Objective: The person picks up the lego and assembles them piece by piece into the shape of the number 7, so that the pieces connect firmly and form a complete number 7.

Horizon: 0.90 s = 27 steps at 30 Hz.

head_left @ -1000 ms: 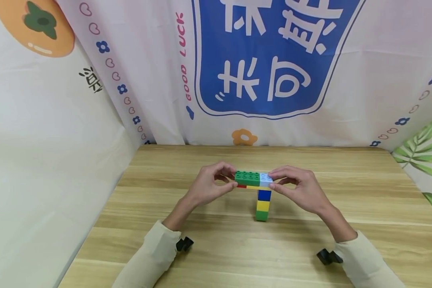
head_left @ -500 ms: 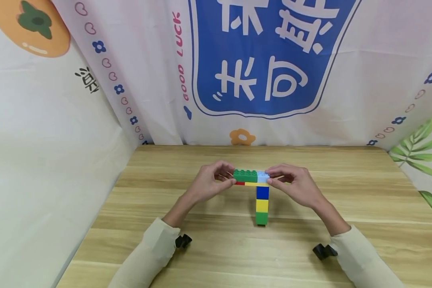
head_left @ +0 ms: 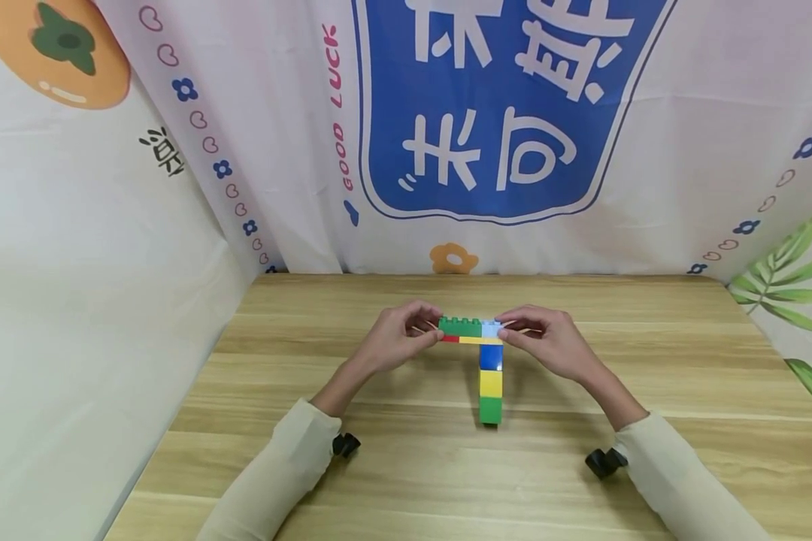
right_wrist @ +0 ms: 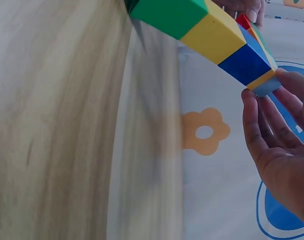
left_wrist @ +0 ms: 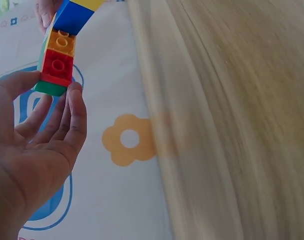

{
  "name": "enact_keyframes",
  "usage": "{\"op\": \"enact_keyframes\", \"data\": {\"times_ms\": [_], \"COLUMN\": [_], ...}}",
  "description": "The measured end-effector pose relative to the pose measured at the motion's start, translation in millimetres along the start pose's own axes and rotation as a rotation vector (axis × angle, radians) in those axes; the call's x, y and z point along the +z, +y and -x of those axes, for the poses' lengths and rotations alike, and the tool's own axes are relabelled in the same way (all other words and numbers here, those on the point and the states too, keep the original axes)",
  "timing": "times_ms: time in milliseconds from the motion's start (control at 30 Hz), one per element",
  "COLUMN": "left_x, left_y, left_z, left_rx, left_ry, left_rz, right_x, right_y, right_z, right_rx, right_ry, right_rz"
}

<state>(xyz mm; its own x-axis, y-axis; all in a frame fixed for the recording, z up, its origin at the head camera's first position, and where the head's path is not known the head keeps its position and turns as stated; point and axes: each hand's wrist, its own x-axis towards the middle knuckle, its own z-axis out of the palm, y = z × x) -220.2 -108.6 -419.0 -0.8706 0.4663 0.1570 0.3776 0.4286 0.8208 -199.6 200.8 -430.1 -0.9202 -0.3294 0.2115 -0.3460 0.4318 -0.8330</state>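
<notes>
Joined toy building bricks form an upside-down L in the head view. Its top row has a long green brick and a light blue brick. Beneath runs a flatter layer with a red brick and a yellow-orange brick. A column of blue, yellow and green bricks hangs under the right end. My left hand pinches the long green brick's left end between thumb and fingers. On the opposite end, my right hand pinches the light blue brick. Whether the column's foot touches the table cannot be told.
A wood-grain table lies under both hands. Behind it hangs a printed white cloth, and another sheet borders the left side. Small black devices sit at both sleeve cuffs.
The brick structure has tilted, so its top studs show less and the column's front shows more. Both hands keep their grip and shift slightly with it. The head view has moved a little.
</notes>
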Motion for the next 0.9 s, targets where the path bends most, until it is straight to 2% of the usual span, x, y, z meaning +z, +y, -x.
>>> {"op": "enact_keyframes", "data": {"times_ms": [367,667,900], "left_x": [-0.1,1.9,4.2], "left_y": [-15.0,-27.3,-32.5], "left_z": [-9.9,-17.3,-22.6], "left_rx": [-0.036,-0.072,-0.105], "left_ry": [-0.064,-0.081,-0.101], "left_rz": [-0.020,0.007,0.044], "right_x": [3,5,6], "right_y": [13,25,33], "right_z": [-11.4,-19.1,-22.2], "right_rx": [0.045,0.089,0.087], "right_ry": [-0.048,-0.070,-0.116], "right_rz": [-0.001,0.017,0.012]}}
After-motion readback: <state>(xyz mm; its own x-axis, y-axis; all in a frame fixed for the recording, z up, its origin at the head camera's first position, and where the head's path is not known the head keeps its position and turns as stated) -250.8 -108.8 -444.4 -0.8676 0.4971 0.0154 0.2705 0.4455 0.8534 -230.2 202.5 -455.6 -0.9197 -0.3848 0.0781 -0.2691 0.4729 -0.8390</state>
